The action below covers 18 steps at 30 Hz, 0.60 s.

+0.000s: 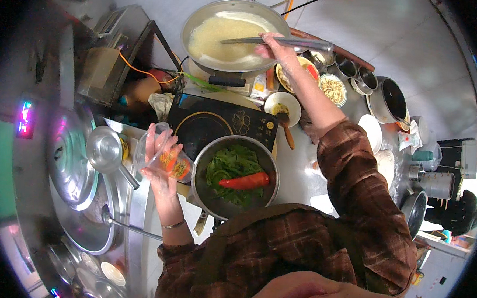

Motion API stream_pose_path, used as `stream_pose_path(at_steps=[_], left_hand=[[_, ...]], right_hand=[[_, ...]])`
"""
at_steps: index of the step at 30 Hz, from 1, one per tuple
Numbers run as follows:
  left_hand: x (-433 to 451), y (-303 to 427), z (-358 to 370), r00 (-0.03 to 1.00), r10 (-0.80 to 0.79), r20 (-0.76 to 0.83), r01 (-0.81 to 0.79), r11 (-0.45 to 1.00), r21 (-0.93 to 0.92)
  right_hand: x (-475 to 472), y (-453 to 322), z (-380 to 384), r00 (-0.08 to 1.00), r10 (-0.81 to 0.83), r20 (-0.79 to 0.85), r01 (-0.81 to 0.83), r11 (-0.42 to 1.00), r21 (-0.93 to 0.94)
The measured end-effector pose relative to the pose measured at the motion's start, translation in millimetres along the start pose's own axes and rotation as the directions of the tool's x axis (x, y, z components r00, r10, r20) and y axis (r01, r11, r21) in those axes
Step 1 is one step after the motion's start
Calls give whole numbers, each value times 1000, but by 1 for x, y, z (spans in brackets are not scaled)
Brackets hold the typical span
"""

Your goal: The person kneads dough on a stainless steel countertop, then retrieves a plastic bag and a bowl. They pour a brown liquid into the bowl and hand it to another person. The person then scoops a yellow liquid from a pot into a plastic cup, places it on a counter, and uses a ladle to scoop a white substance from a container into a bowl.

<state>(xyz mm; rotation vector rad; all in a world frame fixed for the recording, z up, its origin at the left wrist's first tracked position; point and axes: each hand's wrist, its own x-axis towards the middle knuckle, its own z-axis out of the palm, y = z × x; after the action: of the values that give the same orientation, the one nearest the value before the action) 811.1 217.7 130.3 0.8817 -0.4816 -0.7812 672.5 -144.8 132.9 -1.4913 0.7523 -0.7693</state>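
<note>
My left hand (156,153) is wrapped around a clear plastic cup (185,170) that bears an orange printed label. The cup is tilted, and its wide rim leans to the left. Up at the large two-handled metal pan (237,68), my right hand (271,46) grips a long metal utensil (310,44). The utensil's far end meets the pale yellow, grainy food or liquid (220,32) in the pan; its tip is hidden. Below my hands, a metal pot (277,187) holds leafy greens (231,161) with a whole carrot (246,181) lying on them.
A black induction cooktop (201,124) sits between pan and pot. Nearby are a white bowl (294,101) with a wooden-handled brush or spatula (288,136) and a bowl of chopped food (332,89). A metal saucepan (105,150) and large lids (71,157) stand left; a dark pot (393,98) stands right.
</note>
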Motion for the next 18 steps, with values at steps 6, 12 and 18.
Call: stream_pose_path(at_steps=[6,12,18], left_hand=[[19,2,3,993,116,-18,-110,973,204],[28,4,-8,988,146,-43,-126,944,304],[36,0,-11,996,86,0,-85,988,129]], right_hand=[[1,-33,-41,960,-204,191,255,919,-302],[-11,-68,-39,841,-354,410,512,269,-816],[-17,-53,-29,838,-299,457,518,174,-837]])
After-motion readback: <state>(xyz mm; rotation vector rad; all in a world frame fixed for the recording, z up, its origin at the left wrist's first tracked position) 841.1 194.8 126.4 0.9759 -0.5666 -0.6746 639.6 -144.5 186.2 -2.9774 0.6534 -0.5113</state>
